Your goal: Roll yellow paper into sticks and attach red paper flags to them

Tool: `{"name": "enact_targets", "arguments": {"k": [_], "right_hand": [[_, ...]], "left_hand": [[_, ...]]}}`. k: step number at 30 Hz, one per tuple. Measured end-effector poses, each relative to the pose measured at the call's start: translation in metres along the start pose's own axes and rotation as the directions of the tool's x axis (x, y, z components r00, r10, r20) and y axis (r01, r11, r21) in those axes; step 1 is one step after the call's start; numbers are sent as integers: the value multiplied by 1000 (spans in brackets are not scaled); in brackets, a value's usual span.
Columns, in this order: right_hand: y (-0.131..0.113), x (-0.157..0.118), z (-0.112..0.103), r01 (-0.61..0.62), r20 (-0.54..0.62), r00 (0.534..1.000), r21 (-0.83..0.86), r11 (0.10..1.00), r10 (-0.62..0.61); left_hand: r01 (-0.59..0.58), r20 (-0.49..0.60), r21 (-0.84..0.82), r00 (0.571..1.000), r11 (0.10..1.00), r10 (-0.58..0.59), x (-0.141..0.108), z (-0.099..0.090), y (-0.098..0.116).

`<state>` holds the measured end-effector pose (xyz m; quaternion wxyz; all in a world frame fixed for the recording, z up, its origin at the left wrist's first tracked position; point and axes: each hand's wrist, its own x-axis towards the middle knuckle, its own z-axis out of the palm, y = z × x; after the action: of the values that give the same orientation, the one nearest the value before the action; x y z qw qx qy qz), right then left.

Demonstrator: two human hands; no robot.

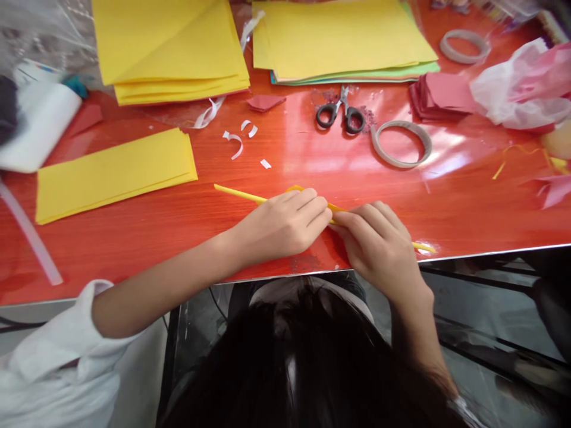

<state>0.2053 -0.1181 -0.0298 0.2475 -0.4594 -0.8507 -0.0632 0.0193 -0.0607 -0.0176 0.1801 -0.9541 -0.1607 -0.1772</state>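
A narrow folded strip of yellow paper (238, 193) lies slantwise near the front edge of the red table, its ends sticking out past both hands. My left hand (289, 223) is closed on its middle, fingers together over the paper. Close beside it, my right hand (379, 241) pinches the same strip with thumb and fingers, and the strip's right end shows beyond the knuckles. The fingertips and part of the strip are hidden under the hands. Small white paper scraps (266, 163) lie just behind the left hand.
Yellow sheets (169, 47) and a second stack (339, 38) lie at the back, with black-handled scissors (342, 110) and a tape roll (401, 144) in front. Cut yellow strips (116, 172) are at the left. Red paper pieces (441, 96) and pink-white plastic (521, 83) sit at the right.
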Motion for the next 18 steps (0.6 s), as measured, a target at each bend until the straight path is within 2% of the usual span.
{"name": "enact_targets", "arguments": {"k": [3,7,12,18], "right_hand": [[-1,0,2,-13,-19,1000,-53,999,12],[-2,3,3,-14,-57,998,-122,992,7],[-2,2,2,-13,-34,999,-73,997,11],[-1,-2,5,-51,-96,994,-71,996,44]], "left_hand": [[-24,3,-14,1000,1000,24,0,0,-1],[15,-23,2,1000,1000,-15,-1,0,0],[50,-19,48,999,998,-49,0,-1,1],[22,-25,-12,999,1000,-22,0,-2,0]]}}
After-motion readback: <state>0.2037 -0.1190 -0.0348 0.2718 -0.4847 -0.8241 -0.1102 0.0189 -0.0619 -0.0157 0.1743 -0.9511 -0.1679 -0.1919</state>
